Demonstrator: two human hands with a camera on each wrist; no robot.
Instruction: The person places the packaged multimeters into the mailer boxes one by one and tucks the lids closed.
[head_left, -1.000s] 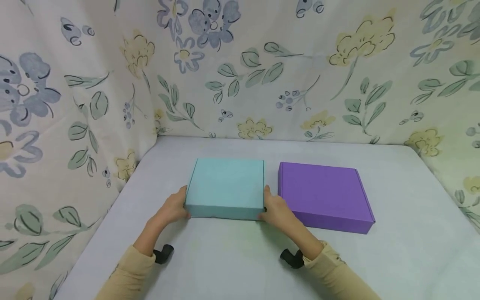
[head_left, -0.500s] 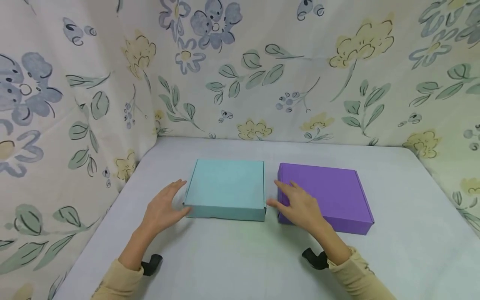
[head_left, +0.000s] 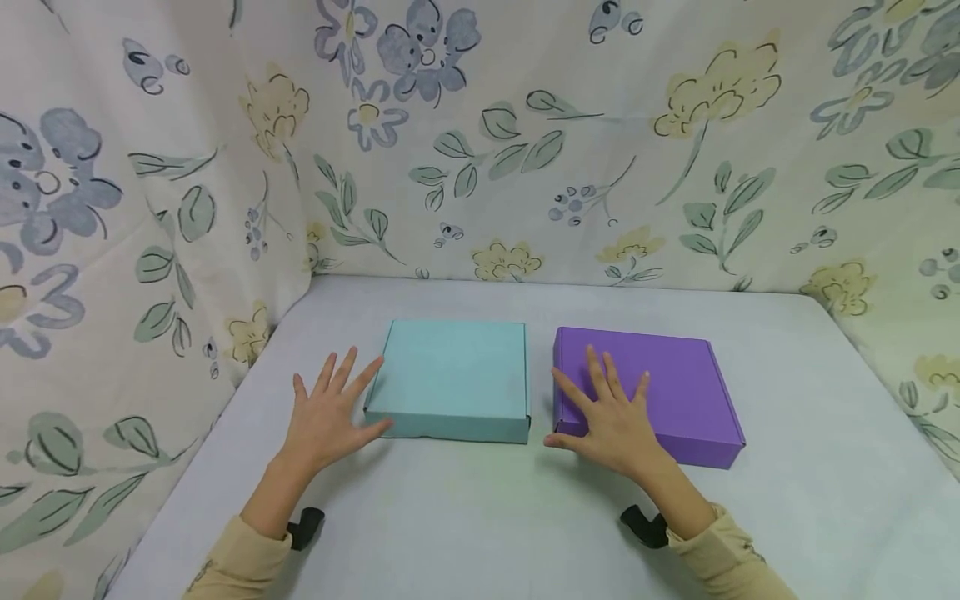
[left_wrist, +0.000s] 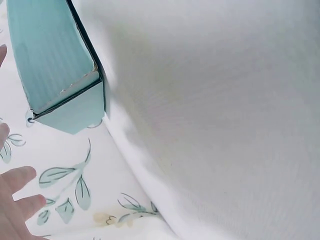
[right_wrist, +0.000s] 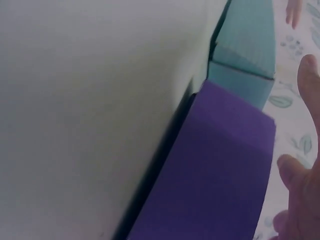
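Observation:
A closed light-blue cardboard box (head_left: 453, 371) lies flat left of the table's middle; its corner (left_wrist: 55, 65) shows in the left wrist view. To its right, across a narrow gap, lies a closed purple box (head_left: 675, 387), slightly turned. My left hand (head_left: 326, 425) is held with fingers spread at the light-blue box's left front corner, holding nothing. With fingers likewise spread, my right hand (head_left: 615, 425) is over the left front part of the purple box, hiding some of it. Neither hand grips anything; whether the right one touches the purple box I cannot tell.
Both boxes stand on a white-covered table (head_left: 465, 517). A flower-printed curtain (head_left: 480, 167) hangs behind the table and along its sides. A black wrist-camera piece (head_left: 306, 527) sits under the left wrist, another black piece (head_left: 645, 527) under the right.
Both hands have let go of the light-blue box's sides and drawn apart, fingers spreading. The right hand has moved right, over the purple box. The boxes look unmoved.

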